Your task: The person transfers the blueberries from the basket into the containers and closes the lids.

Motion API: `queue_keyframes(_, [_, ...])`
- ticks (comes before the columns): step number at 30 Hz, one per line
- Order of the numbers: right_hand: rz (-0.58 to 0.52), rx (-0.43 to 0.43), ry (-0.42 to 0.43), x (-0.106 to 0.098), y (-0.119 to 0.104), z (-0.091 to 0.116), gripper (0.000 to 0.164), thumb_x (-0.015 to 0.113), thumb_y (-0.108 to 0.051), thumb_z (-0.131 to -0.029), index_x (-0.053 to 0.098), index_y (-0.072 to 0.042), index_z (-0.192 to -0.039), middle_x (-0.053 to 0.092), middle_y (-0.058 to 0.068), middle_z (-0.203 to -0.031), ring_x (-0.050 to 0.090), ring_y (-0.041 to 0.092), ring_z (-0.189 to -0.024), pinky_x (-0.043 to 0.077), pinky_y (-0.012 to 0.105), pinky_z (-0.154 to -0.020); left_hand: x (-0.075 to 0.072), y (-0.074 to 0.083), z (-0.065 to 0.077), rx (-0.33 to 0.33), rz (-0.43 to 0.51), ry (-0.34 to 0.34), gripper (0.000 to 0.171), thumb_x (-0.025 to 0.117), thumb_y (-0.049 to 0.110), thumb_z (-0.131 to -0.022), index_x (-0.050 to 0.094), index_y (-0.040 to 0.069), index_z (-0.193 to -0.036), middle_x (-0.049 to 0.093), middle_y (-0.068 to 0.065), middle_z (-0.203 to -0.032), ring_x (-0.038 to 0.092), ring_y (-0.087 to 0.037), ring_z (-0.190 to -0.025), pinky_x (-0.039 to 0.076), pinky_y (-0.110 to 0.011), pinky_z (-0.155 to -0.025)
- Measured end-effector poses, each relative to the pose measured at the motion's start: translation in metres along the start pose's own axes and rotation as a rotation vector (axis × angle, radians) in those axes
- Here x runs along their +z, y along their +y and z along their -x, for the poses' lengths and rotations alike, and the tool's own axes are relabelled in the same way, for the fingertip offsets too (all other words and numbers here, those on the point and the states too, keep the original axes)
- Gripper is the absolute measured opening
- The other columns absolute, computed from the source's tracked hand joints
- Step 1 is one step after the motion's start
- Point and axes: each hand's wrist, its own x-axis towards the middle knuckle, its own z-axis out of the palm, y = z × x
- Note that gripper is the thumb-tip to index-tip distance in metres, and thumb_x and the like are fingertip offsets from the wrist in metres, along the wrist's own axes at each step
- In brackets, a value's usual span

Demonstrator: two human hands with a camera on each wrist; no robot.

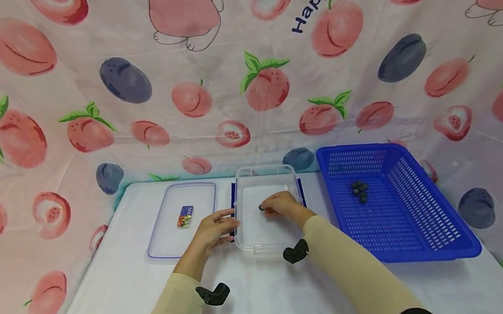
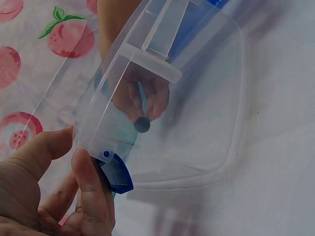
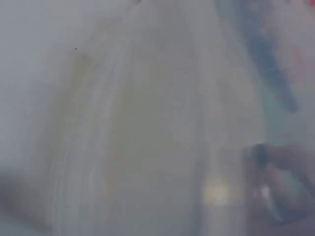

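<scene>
Nearest are two beige sleeves [image 1: 355, 270], each with a black wrist mount [image 1: 214, 294] near the cuff, reaching over a white-covered worktop [image 1: 270, 306]. The left hand [image 1: 215, 229] has its thumb and fingers apart, their tips resting against the left side of a clear plastic storage box [image 1: 257, 250], beside a blue latch [image 2: 119, 176]. The right hand [image 1: 284, 204] pinches a single dark blueberry [image 2: 142, 125] between thumb and fingers, within the box's outline; whether the fruit touches the box floor I cannot tell, and the right wrist view is badly blurred. Left of the box, flat on the worktop, lies its clear lid [image 1: 164, 241] with a blue seal and a small colourful label [image 1: 185, 217]. To the right stands a blue slotted basket [image 1: 395, 212], a little cluster of dark blueberries [image 1: 363, 199] on its bottom. Behind everything hangs a pink fruit-print cloth [image 1: 223, 76] lettered "Happy".
</scene>
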Motion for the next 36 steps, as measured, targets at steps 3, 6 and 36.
queue_keyframes(3, [0.01, 0.014, 0.015, 0.001, 0.002, 0.001, 0.021, 0.069, -0.002, -0.088, 0.069, 0.01, -0.106, 0.071, 0.009, -0.084, 0.064, 0.012, -0.067, 0.06, 0.03, -0.075, 0.001, 0.0, 0.0, 0.003, 0.009, -0.008, 0.048, 0.074, 0.013, -0.087, 0.061, 0.009, -0.133, 0.065, -0.01, -0.111, 0.066, -0.027, -0.105, 0.059, -0.028, -0.071])
queue_keyframes(6, [0.025, 0.022, 0.024, 0.001, 0.003, 0.002, 0.021, 0.069, -0.003, -0.088, 0.069, 0.009, -0.106, 0.069, 0.008, -0.082, 0.065, 0.012, -0.067, 0.06, 0.03, -0.077, 0.001, 0.002, 0.001, 0.007, 0.017, -0.019, 0.049, 0.073, 0.012, -0.087, 0.06, 0.008, -0.134, 0.065, -0.011, -0.112, 0.065, -0.03, -0.107, 0.059, -0.028, -0.07])
queue_keyframes(36, [-0.044, -0.183, 0.065, -0.186, -0.063, 0.037, 0.044, 0.055, -0.011, -0.1, 0.044, 0.012, -0.136, 0.059, -0.006, -0.092, 0.061, 0.0, -0.08, 0.054, 0.018, -0.081, -0.001, 0.002, 0.004, 0.013, 0.013, -0.028, 0.047, 0.07, 0.011, -0.09, 0.058, 0.006, -0.136, 0.067, -0.009, -0.107, 0.067, -0.024, -0.097, 0.057, -0.025, -0.066])
